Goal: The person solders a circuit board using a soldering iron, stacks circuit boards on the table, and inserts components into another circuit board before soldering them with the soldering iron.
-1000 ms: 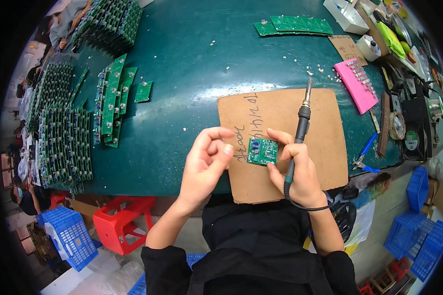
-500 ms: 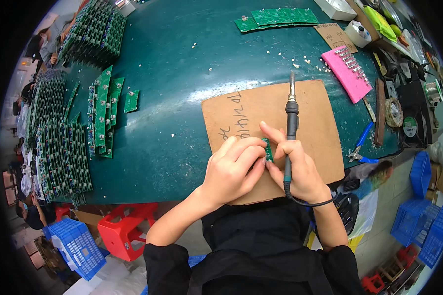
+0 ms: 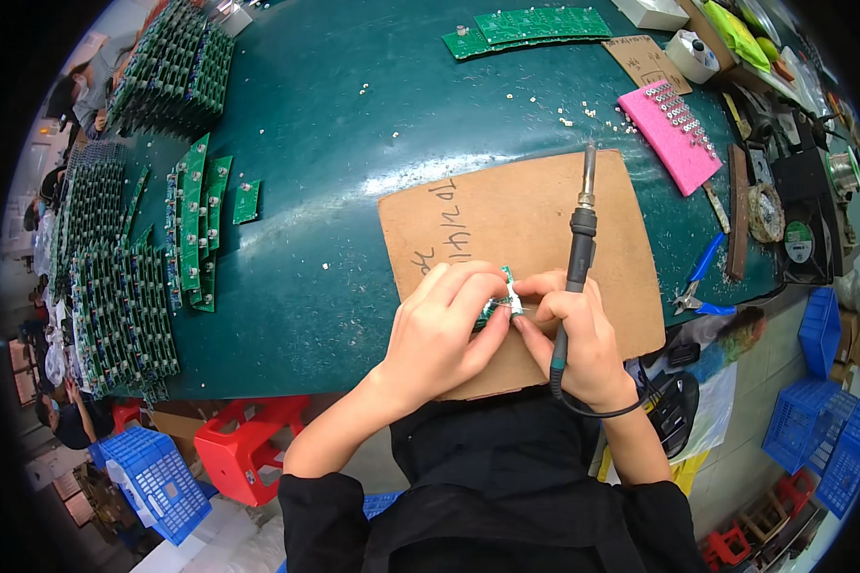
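Over a brown cardboard sheet (image 3: 535, 205), my left hand (image 3: 446, 325) is closed on a small green circuit board (image 3: 507, 277). A white part shows on the board, with thin wire-like leads beside it; the fingers hide much of both. My right hand (image 3: 583, 344) keeps a soldering iron (image 3: 581, 250) tucked in its grip, metal tip pointing up and away from me. The thumb and forefinger of that hand touch the board and its white part. The iron's cable loops round by my right wrist.
Stacked green circuit boards (image 3: 124, 315) fill the left side. More long boards (image 3: 545, 27) lie at the far edge. To the right are a pink foam block (image 3: 674, 138) holding metal parts, blue-handled cutters (image 3: 702, 277) and a solder spool (image 3: 843, 172). A red stool (image 3: 244, 449) stands below the table.
The board has been tilted between my fingers, so its white part and leads now show. My right forefinger has come down onto it. The iron has swung slightly right.
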The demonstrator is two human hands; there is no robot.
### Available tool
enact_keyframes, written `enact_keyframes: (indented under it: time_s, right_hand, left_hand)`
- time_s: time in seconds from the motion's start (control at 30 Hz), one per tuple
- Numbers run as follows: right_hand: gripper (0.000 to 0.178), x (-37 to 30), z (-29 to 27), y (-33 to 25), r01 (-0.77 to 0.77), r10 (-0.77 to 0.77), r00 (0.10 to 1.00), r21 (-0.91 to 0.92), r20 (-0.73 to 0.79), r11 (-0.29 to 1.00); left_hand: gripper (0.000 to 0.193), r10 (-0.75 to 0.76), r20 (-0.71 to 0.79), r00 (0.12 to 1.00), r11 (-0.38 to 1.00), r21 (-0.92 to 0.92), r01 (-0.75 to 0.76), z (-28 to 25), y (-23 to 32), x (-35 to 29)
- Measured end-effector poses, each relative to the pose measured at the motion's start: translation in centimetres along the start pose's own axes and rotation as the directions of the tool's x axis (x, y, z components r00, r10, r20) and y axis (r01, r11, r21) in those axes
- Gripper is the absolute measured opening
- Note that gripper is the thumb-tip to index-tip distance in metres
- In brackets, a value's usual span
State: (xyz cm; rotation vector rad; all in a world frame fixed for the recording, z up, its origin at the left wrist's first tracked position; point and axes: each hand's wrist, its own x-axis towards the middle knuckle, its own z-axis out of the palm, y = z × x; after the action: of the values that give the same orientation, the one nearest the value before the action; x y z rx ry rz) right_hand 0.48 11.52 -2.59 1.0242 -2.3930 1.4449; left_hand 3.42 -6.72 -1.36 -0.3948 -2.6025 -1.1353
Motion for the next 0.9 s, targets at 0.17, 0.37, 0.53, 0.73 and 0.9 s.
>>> enact_keyframes:
  time_s: [0.17,0.37,0.53,0.73,0.9]
  right_hand:
    - [0.038,-0.2,0.1,0.3,0.045,-0.045,0.999,0.014,-0.020,0.999]
    - [0.039,-0.1,0.0,0.5,0.073,-0.073,0.997,-0.019,-0.008,0.997]
    - [0.038,0.0,-0.1,0.4,0.069,-0.069,0.998,-0.016,0.011,0.998]
    - [0.038,-0.3,-0.1,0.4,0.060,-0.061,0.998,-0.014,-0.016,0.998]
    - [0.038,-0.7,-0.1,0.4,0.018,-0.018,1.000,0.009,-0.013,1.000]
  left_hand:
    - [0.023,0.021,-0.018,1.000,1.000,-0.019,-0.021,-0.5,-0.4,-0.5]
    - [0.032,0.051,0.001,0.999,0.995,0.082,-0.050,-0.8,-0.8,-0.1]
    - [0.034,0.097,0.014,0.995,0.994,-0.050,-0.096,-1.5,-2.2,0.6]
    - [0.033,0.142,0.129,0.981,0.988,-0.073,-0.133,-2.7,-3.0,2.0]
    - [0.043,0.140,0.248,0.959,0.990,-0.034,-0.136,-2.4,-3.1,2.7]
